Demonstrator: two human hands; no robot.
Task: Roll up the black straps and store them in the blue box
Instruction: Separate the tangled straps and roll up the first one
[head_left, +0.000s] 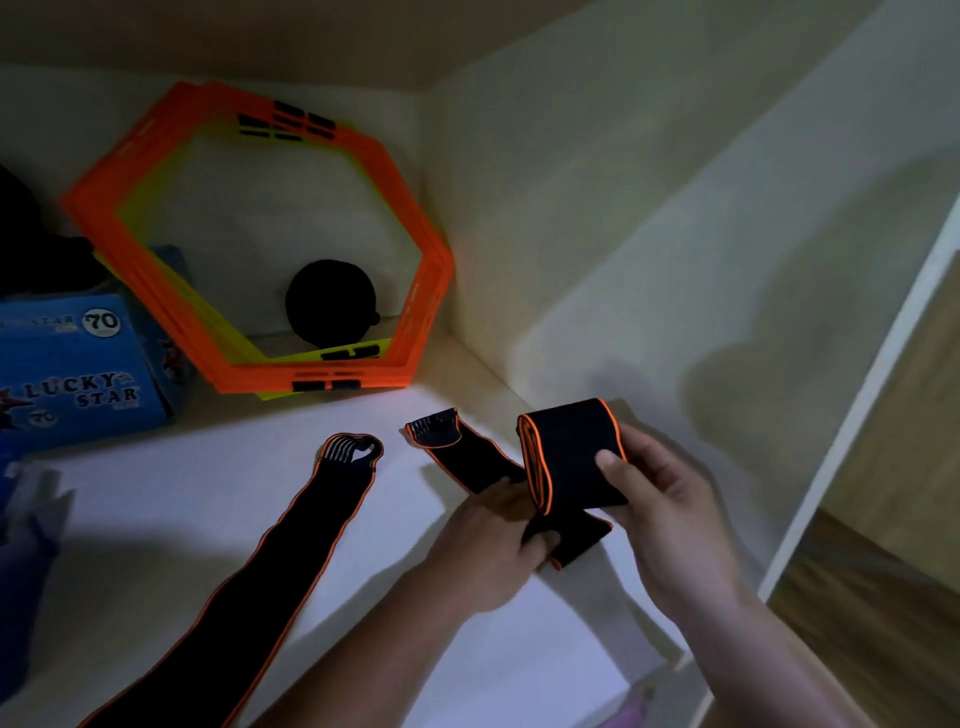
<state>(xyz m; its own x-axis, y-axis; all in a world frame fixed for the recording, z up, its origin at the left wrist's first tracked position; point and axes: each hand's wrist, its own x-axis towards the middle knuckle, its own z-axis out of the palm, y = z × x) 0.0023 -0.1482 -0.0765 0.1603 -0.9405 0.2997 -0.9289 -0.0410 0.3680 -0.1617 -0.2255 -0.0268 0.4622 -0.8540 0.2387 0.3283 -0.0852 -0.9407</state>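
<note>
Hands at work on a white shelf (519, 675) inside a pale cupboard, seen from the head camera looking forward and down. The right hand (670, 499) grips a partly rolled black strap (566, 457) trimmed in orange, its thumb (605, 460) pressed flat on the outer face of the roll and its fingers behind it. The roll stands upright, lifted just above the shelf, with the orange-edged layers showing on its left side. The left hand (488, 535), just beside and below, has its fingers curled around the loose length of the same strap where it leaves the bottom of the roll. From there the unrolled part runs back and to the left, and its ribbed free end (434, 428) lies flat on the shelf.

A second strap (291, 545), also black with orange edging, lies unrolled on the shelf left of the hands, stretching from the lower left corner of the frame up to a ribbed, looped tip near the middle. The blue box (78, 364), printed "LUCKY STAR" and "70", sits at the far left of the shelf, well apart from both straps. Beside it a stack of orange hexagonal rings (260, 376), with yellow-green ones among them, leans against the back wall. A round black object (330, 301) rests behind the rings, visible through their opening; what it is cannot be told in the dim light
</note>
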